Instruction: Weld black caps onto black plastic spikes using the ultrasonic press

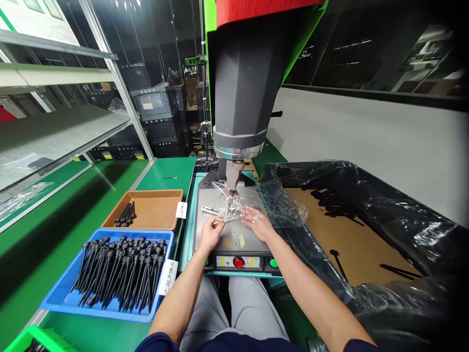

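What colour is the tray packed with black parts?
The tray is plain blue, seen best in the head view.

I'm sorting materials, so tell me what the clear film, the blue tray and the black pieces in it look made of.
Clear film: apparently thin, glossy plastic, see-through with crinkled highlights.
Blue tray: probably moulded plastic, evenly coloured with a smooth rim.
Black pieces: likely plastic too, uniformly dark and fairly matte, though coated metal can't be ruled out.
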`<state>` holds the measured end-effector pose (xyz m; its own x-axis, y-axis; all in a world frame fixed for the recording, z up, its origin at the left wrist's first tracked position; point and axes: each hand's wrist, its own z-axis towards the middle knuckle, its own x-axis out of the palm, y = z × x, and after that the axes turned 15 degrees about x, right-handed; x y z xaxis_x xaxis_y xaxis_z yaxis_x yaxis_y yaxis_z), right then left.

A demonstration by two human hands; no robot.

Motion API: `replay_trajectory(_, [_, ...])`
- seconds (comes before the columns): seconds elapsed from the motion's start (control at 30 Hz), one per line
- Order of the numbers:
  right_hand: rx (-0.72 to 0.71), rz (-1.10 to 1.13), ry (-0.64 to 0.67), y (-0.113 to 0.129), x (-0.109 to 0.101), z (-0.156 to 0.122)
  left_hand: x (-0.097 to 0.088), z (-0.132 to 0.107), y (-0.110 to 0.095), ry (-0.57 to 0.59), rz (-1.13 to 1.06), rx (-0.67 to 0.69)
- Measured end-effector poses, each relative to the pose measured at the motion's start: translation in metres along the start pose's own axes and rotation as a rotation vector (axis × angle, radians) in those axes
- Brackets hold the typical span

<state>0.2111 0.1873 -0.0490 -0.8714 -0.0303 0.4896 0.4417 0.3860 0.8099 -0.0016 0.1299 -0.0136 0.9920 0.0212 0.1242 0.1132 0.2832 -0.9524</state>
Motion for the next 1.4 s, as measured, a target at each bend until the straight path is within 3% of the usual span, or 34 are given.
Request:
replay_trajectory(0.2, [0.003, 0.006, 0.012, 0.005, 0.0, -0.007, -0.006, 0.0, 0.011, 0.031, 0.055, 0.119])
replay_trajectory(0.6, [0.027, 0.031, 0.023, 0.015, 0.015, -0.003, -0.014, -0.002, 0.006, -0.05, 0.15, 0.14])
replay_trajectory(0.73, [0.097, -0.023, -0.127, 0.006, 0.012, -0.005, -0.016, -0.015, 0.01, -0.092, 0.188, 0.084])
replay_trajectory(0.83, [0.154, -0.066, -0.229, -0.01, -0.001, -0.02, -0.022, -0.031, 0.019, -0.131, 0.238, 0.08])
replay_trajectory(0.97, [0.155, -0.171, -0.31, -0.033, -0.033, -0.06, -0.041, -0.062, 0.027, -0.187, 0.404, 0.147])
replay_trajectory(1.07, [-0.005, -0.431, -0.486, -0.046, -0.064, -0.092, -0.06, -0.09, 0.031, -0.247, 0.633, 0.196])
replay_trajectory(1.2, [-0.372, -0.921, -0.825, -0.065, -0.099, -0.122, -0.08, -0.118, 0.043, -0.271, 0.807, 0.161])
replay_trajectory(1.27, [-0.432, -1.058, -0.846, -0.078, -0.109, -0.129, -0.086, -0.126, 0.053, -0.209, 0.772, 0.126])
replay_trajectory(1.4, [-0.344, -1.091, -0.782, -0.104, -0.117, -0.127, -0.095, -0.131, 0.072, -0.142, 0.718, 0.11])
